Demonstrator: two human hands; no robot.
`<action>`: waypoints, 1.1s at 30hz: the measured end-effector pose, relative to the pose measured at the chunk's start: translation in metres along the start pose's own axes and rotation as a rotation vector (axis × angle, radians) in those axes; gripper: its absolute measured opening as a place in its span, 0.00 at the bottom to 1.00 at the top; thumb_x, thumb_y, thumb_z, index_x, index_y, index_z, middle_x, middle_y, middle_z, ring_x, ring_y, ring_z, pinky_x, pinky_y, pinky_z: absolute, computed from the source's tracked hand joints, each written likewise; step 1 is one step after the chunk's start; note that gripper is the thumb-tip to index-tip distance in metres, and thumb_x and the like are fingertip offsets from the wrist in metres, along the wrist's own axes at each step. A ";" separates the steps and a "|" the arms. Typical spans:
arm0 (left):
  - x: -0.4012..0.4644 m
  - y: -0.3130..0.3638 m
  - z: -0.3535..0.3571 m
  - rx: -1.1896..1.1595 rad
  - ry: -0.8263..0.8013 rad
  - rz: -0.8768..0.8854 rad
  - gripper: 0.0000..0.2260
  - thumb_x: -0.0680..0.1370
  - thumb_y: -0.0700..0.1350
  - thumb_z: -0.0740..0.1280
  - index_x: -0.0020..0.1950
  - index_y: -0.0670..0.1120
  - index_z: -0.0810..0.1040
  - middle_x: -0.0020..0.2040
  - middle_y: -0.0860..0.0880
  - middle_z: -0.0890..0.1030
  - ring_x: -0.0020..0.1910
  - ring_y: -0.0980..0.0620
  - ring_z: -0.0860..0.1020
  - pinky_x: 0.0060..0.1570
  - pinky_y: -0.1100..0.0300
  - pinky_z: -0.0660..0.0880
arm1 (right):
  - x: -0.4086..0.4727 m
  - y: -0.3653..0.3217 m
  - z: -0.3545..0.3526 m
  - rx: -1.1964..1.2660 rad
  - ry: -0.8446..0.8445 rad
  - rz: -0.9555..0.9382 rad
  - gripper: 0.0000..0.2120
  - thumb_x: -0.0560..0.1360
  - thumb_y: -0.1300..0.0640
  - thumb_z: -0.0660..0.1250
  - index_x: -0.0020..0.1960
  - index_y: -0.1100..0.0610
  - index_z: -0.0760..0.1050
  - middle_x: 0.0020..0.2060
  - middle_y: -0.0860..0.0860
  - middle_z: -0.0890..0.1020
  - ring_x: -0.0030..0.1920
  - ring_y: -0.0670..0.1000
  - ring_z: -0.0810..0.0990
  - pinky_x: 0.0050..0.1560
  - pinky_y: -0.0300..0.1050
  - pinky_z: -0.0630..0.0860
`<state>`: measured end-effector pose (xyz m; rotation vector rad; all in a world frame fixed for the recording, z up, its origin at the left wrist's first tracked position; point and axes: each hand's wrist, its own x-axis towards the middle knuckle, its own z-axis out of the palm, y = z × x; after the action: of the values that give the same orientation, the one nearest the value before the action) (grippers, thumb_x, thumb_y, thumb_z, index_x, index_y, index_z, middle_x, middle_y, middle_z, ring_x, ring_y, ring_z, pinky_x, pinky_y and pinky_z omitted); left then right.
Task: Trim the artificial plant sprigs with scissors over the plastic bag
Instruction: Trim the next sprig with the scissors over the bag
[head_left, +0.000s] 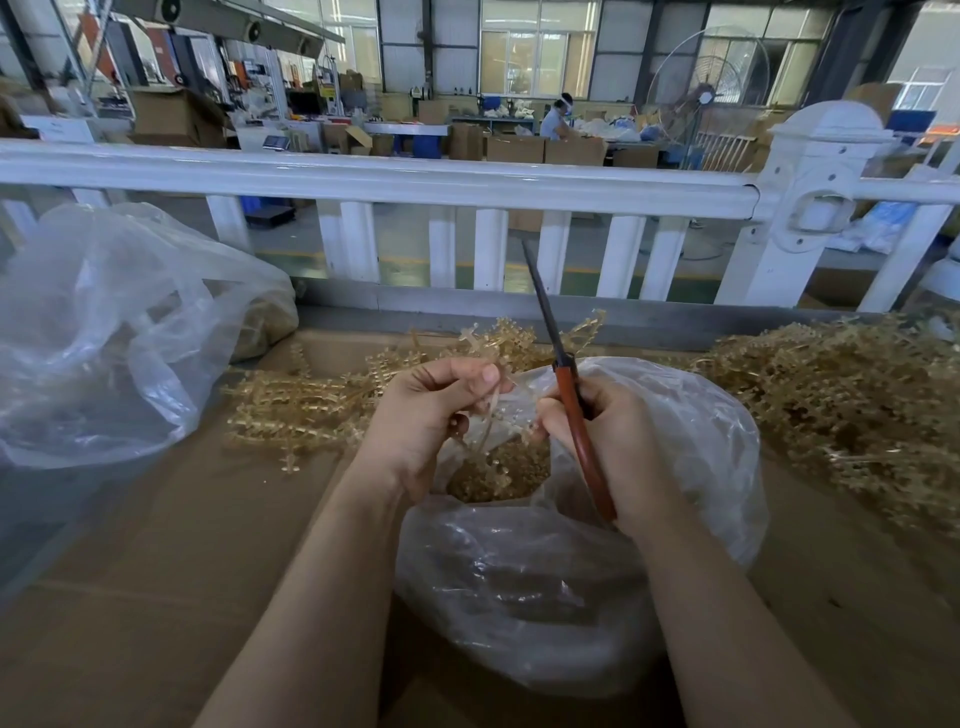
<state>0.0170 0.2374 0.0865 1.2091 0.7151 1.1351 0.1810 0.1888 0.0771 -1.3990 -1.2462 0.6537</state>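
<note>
Item: one pale golden plastic sprig (491, 415), thin-stemmed, at frame centre, pinched between thumb and fingers of the left hand (436, 410) directly above the open mouth of a clear crumpled plastic bag (545, 582). Golden trimmings (498, 475) lay inside that bag. The right hand (608, 441) was curled round the red-brown handles of long dark-bladed scissors (563, 379), blades together and pointing toward the upper frame; its fingertips also touched the sprig. A loose pile of golden sprigs (311, 405) lay left of centre, behind the left hand; a larger heap (852, 405) at right. All rested on a brown cardboard surface (156, 597). Second clear bag (104, 332), upper left. White railing (415, 179) across the upper frame.
</note>
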 end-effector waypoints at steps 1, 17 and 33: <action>0.000 0.000 0.001 0.012 0.001 0.016 0.04 0.70 0.45 0.74 0.40 0.46 0.86 0.39 0.48 0.85 0.32 0.59 0.72 0.30 0.68 0.67 | 0.000 0.002 0.000 -0.023 -0.010 -0.011 0.09 0.75 0.62 0.71 0.38 0.53 0.80 0.30 0.47 0.84 0.33 0.44 0.83 0.36 0.28 0.75; 0.001 -0.002 -0.002 0.169 0.056 0.260 0.07 0.79 0.35 0.67 0.45 0.31 0.78 0.31 0.55 0.79 0.29 0.63 0.74 0.34 0.74 0.70 | -0.003 0.020 -0.008 -0.549 -0.032 -0.216 0.23 0.68 0.28 0.67 0.52 0.45 0.75 0.41 0.38 0.80 0.42 0.38 0.78 0.38 0.32 0.71; 0.000 0.004 -0.004 0.148 -0.064 0.234 0.10 0.79 0.35 0.65 0.39 0.45 0.79 0.30 0.57 0.78 0.29 0.63 0.71 0.32 0.72 0.68 | -0.004 0.020 -0.009 -0.666 0.070 -0.346 0.21 0.68 0.27 0.66 0.47 0.43 0.77 0.34 0.37 0.79 0.35 0.38 0.77 0.34 0.28 0.69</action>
<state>0.0125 0.2381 0.0891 1.4777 0.6297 1.2454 0.1948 0.1850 0.0597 -1.6515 -1.6840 -0.0690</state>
